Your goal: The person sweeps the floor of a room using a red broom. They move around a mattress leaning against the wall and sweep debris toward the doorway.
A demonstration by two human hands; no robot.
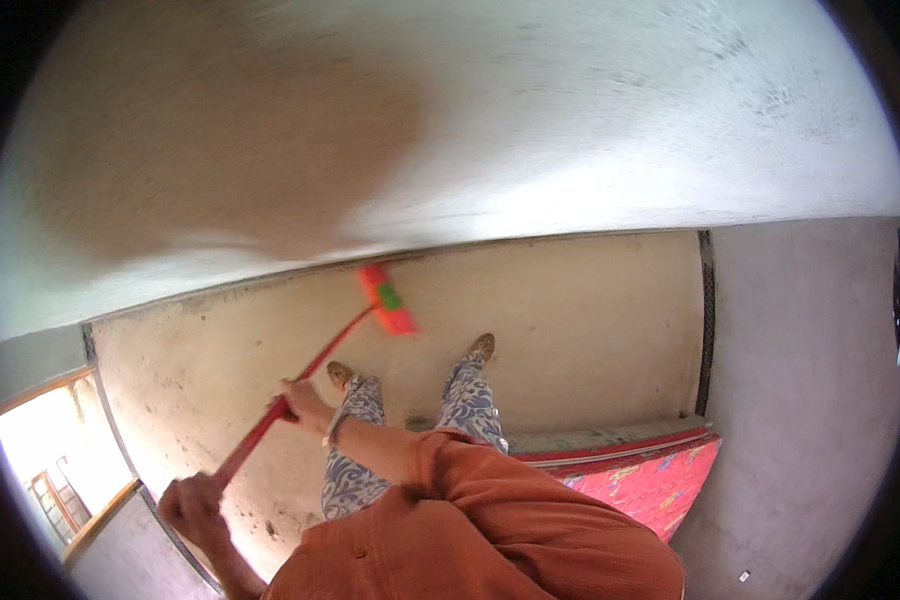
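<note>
A broom point(332, 349) with a long red handle slants across the left half of the view. Its blurred head point(387, 298), red-orange with a green middle, is over the pale floor point(570, 315), close to the wall's foot. Around the handle's upper end are the fingers of my left hand point(195, 510). My right hand point(306, 407) grips the same handle lower down, in front of my patterned trouser leg. Between the head and the floor, contact cannot be made out. Both my shoes point(482, 347) are flat on the floor behind the head.
A pale wall point(570, 150) runs along the front, with a large shadow on it. Another wall point(802, 322) closes the right side. Behind me on the right is a pink floral mattress point(645, 480) with a red edge. A bright opening point(52, 442) lies at left.
</note>
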